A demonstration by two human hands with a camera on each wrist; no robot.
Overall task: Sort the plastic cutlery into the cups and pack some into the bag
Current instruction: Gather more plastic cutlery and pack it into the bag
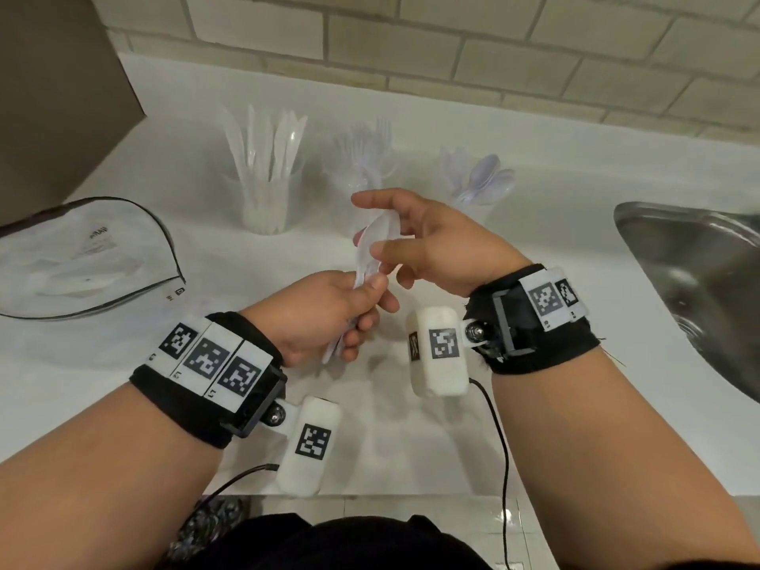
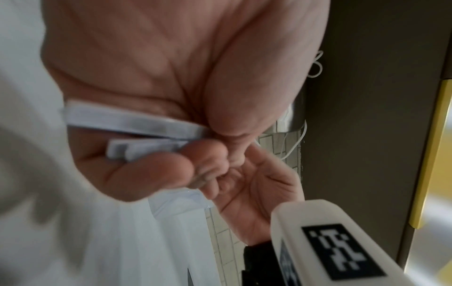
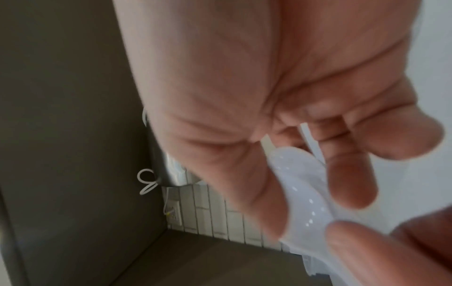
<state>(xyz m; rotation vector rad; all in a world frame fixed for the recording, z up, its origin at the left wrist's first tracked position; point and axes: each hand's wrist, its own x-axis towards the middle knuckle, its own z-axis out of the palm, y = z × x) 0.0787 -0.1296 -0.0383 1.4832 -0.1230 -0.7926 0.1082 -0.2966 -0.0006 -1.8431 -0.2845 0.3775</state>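
Observation:
A bunch of white plastic spoons (image 1: 370, 265) is held over the white counter (image 1: 411, 446), in front of the cups. My left hand (image 1: 362, 318) grips the handles (image 2: 137, 123) from below. Thumb and fingers of my right hand (image 1: 372, 226) pinch a spoon bowl (image 3: 303, 185) at the top of the bunch. Along the back stand three clear cups: one with knives (image 1: 267, 191), one with forks (image 1: 366, 166), one with spoons (image 1: 479, 183). The clear bag (image 1: 82, 257) with black trim lies at the left, some white cutlery inside.
A steel sink (image 1: 699, 281) is sunk into the counter at the right. A brown cabinet (image 1: 61, 96) hangs over the far left corner. A brick wall (image 1: 452, 47) runs behind the cups. Cables trail from both wrist units near the front edge.

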